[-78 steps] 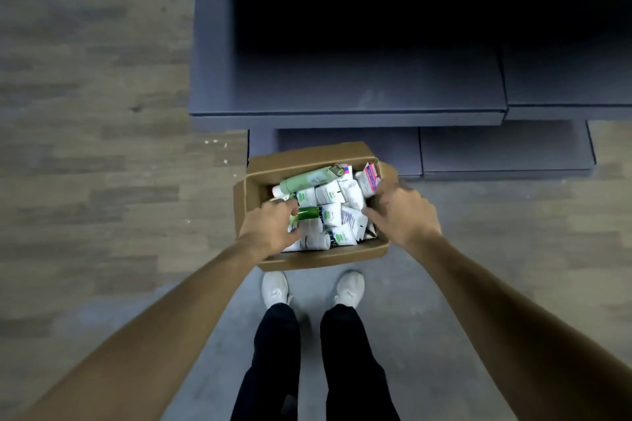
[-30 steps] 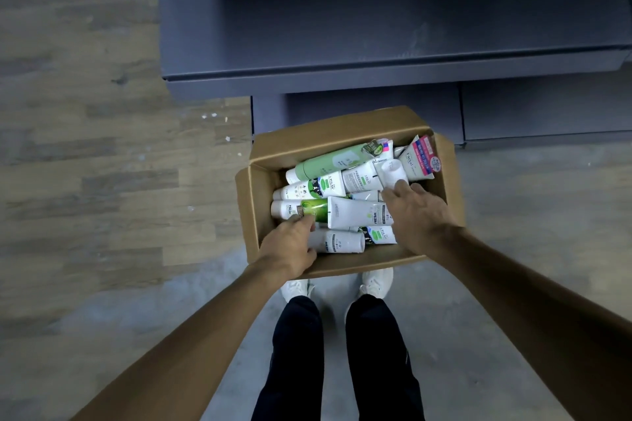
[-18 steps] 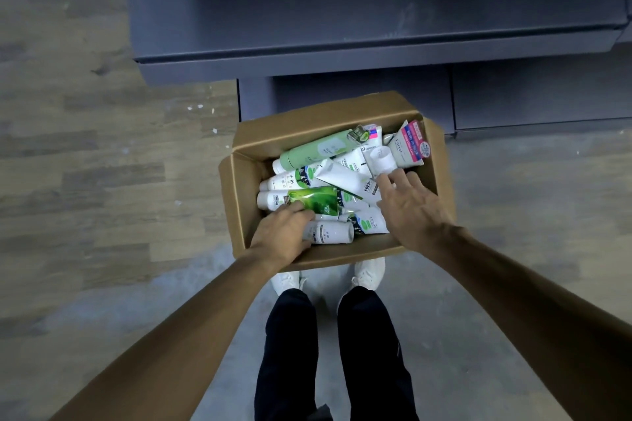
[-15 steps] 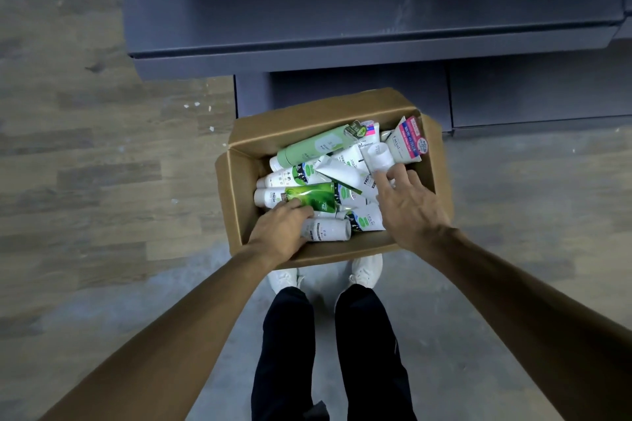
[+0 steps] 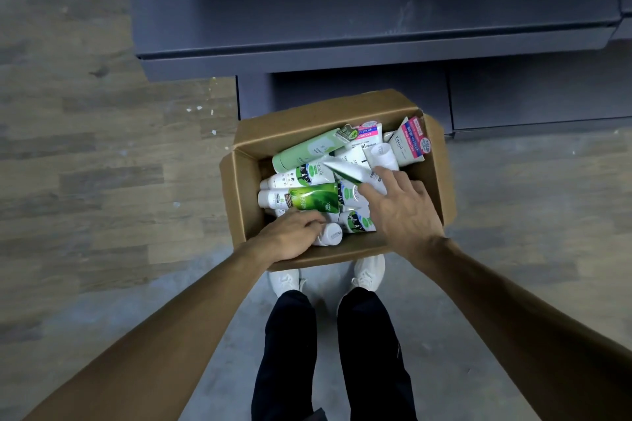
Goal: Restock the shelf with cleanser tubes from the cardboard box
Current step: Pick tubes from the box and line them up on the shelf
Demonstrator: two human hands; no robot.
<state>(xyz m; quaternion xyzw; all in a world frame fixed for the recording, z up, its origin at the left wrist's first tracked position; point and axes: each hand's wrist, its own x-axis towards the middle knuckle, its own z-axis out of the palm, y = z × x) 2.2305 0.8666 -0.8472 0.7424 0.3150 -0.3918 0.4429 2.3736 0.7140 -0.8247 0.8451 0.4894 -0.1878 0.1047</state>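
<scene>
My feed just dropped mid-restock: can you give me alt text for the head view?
Both hands reach into an open cardboard box of jumbled cleanser tubes on the floor: left hand on a white tube, right hand spread over the pile. A dark, bare-looking shelf sits just beyond.

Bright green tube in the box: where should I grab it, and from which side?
Grip the bright green tube across its round body near the white cap end, coming straight down from above. It lies flat atop the pile in the cardboard box, cap toward the left wall, its upper face exposed. The left hand is nearest.
</scene>
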